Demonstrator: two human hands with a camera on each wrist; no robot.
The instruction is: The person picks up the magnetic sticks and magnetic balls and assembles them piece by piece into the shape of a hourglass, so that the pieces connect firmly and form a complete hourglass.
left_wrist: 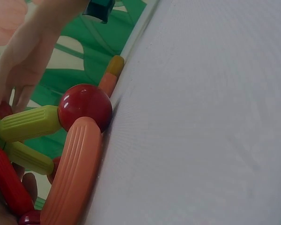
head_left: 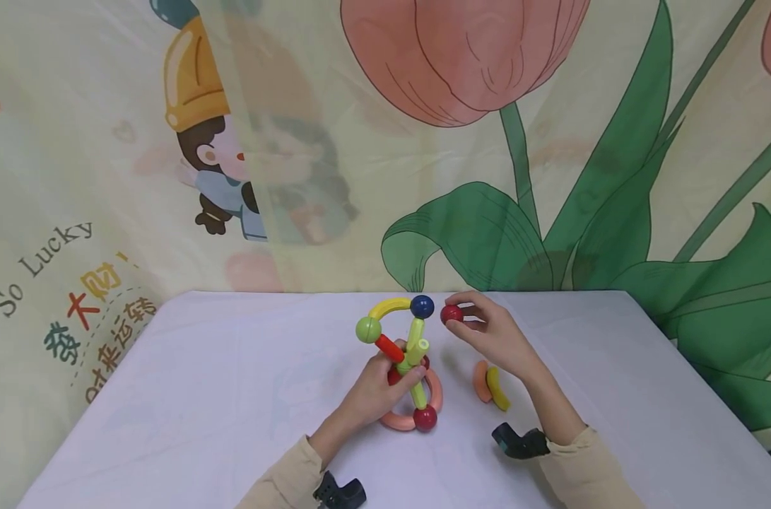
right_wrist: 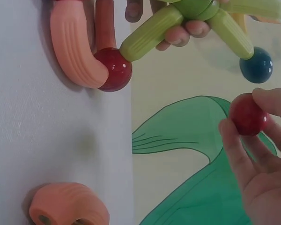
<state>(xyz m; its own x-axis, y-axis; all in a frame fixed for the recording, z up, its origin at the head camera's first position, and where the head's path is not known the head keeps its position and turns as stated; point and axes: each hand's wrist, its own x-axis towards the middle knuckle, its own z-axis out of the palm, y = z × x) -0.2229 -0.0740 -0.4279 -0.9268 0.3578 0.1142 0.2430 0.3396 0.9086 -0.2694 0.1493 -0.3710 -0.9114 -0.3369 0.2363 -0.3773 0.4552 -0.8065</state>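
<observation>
My left hand grips the middle of a ball-and-stick toy structure standing on the table. Its base has curved orange rods joined by red balls. Above these, light green straight rods meet at a green ball, partly hidden by the fingers. A red rod, a light green ball, a curved yellow rod and a dark blue ball form the upper part. Between thumb and fingertips my right hand pinches a loose red ball, apart from the blue ball.
To the right of the structure, a curved orange rod and a curved yellow rod lie side by side on the white-covered table. A printed cloth with flowers hangs behind the table's back edge. Black devices sit at both wrists.
</observation>
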